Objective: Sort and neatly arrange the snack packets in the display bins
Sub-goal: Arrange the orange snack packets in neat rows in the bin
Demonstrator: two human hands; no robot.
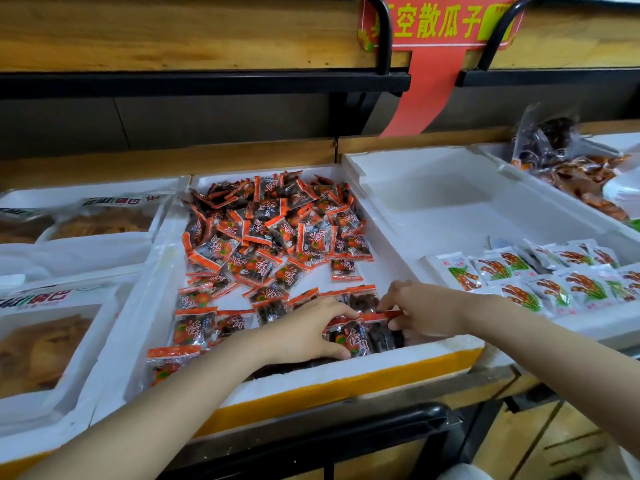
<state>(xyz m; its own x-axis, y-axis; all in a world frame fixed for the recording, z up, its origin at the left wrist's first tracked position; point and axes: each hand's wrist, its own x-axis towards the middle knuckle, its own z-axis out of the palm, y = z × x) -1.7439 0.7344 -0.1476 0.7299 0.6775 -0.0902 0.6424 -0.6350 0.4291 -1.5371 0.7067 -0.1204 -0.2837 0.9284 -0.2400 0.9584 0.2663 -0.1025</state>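
Left hand (pixel 304 332) and right hand (pixel 422 311) — both bare. Left forearm (pixel 173 403), right forearm (pixel 554 341) — bare right to the frame edges; slim, smooth, narrow wrists.

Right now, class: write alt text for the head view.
A person's left grip and right grip hold orange-edged clear snack packets by the near wall of a white foam bin; more lie heaped behind. White printed packets sit in the next bin.

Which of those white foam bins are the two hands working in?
The middle white foam bin, the one with the yellow front edge: the left hand and right hand both grip its orange-edged dark snack packets.
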